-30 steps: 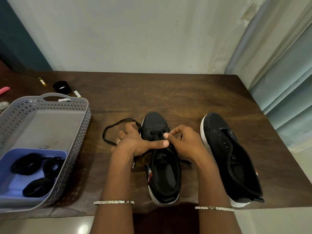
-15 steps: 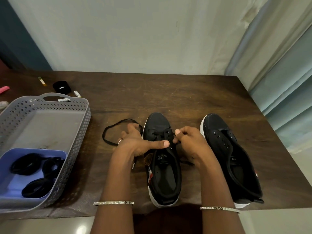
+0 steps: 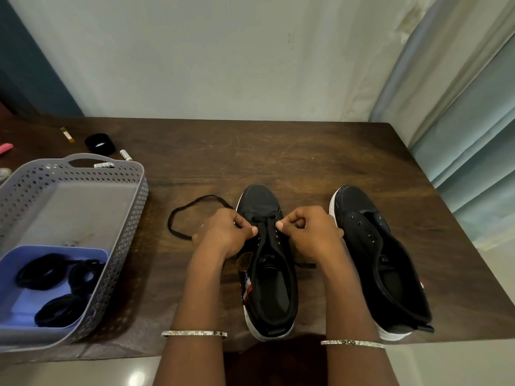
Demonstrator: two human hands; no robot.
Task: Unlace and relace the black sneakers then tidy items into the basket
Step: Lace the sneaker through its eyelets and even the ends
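- Black canvas over a white sole: the first sneaker (image 3: 259, 200) stands toe away from us in the middle of the dark brown wooden surface (image 3: 278, 157), between our two hands.
- Our left hand (image 3: 225, 235) is curled at this sneaker's left side, with thumb and forefinger pinching the flat black lace (image 3: 181, 215). The lace's slack lies in a loop on the surface just left of that hand.
- Our right hand (image 3: 309, 232) is curled at the sneaker's right side and pinches the same lace, which crosses the front eyelets between the two hands.
- We see a second black sneaker (image 3: 370, 246), its rows of eyelets showing, lying apart to the right near the surface's right edge.
- At the left, well apart from both sneakers, sits a grey perforated plastic basket (image 3: 133, 218). A pale blue plastic tray (image 3: 16, 302) in its near end holds black coiled bands (image 3: 55, 310).
- Behind the basket stands a small black round pot (image 3: 99, 142).
- We wear a thin silver bangle (image 3: 194, 333) on each wrist.
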